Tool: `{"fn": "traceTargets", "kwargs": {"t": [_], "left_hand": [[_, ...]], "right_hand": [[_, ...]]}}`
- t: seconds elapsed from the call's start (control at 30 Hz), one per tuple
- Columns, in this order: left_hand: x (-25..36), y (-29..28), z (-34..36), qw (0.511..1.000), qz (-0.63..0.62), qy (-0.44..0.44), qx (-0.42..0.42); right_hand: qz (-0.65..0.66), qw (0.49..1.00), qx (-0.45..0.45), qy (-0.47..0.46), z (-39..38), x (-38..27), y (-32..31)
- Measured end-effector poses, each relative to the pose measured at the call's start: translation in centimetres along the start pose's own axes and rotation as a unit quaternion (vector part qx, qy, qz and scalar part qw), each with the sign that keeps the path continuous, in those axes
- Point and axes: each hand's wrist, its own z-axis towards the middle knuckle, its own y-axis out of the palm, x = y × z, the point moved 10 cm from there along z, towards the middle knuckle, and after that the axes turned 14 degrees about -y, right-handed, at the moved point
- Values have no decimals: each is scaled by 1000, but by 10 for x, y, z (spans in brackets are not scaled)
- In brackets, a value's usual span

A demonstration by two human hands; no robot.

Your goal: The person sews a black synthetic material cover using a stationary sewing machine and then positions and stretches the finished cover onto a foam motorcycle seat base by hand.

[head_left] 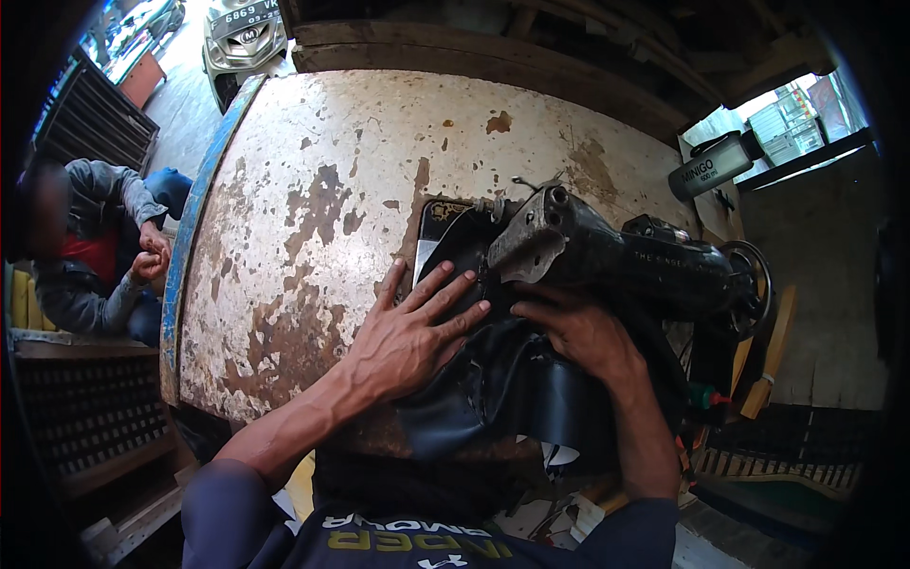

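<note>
A black sewing machine [645, 248] stands on the right part of the worn table, its needle end pointing left. Under that end lies a piece of black leather-like material [483, 379], bunched and draping over the near table edge. My left hand [408, 332] rests on the material, fingers spread and stretched toward the needle area. Close to the machine's head, my right hand [583, 332] lies on the material on the other side, its fingers partly bent and partly hidden beneath the machine. The needle itself is hard to make out.
The table [379, 123] has peeling white paint and a blue edge. A grey bottle [711, 166] sits at the far right. Beyond the left edge a seated person [104, 237] holds their hands together. The machine's handwheel [754, 289] sticks out at right.
</note>
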Motion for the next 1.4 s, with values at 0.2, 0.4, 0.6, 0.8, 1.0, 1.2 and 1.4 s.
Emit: {"fn": "traceTargets", "kwargs": {"t": [0.2,0.4,0.6,0.8,1.0,1.2,1.4], "left_hand": [[3,-5,9,1000,-29,-4,7],[3,-4,11,999,-25,-12,21],[3,0,8,1000,-14,17,20],[6,-4,-20,995,-24,80,-61],[7,-3,-20,996,-4,73,-51],[8,-2,-12,998,-1,60,-23],[7,-3,-6,999,0,52,-15]], "right_hand": [[-3,999,-16,33,-4,12,2],[27,999,-1,-25,21,-67,-42],[-41,998,-42,-38,22,-145,-20],[-97,992,-83,-19,-6,-108,15],[-120,992,-35,-3,-6,-102,14],[-136,991,-4,7,-6,-95,8],[-137,990,2,22,-6,-89,4]]}}
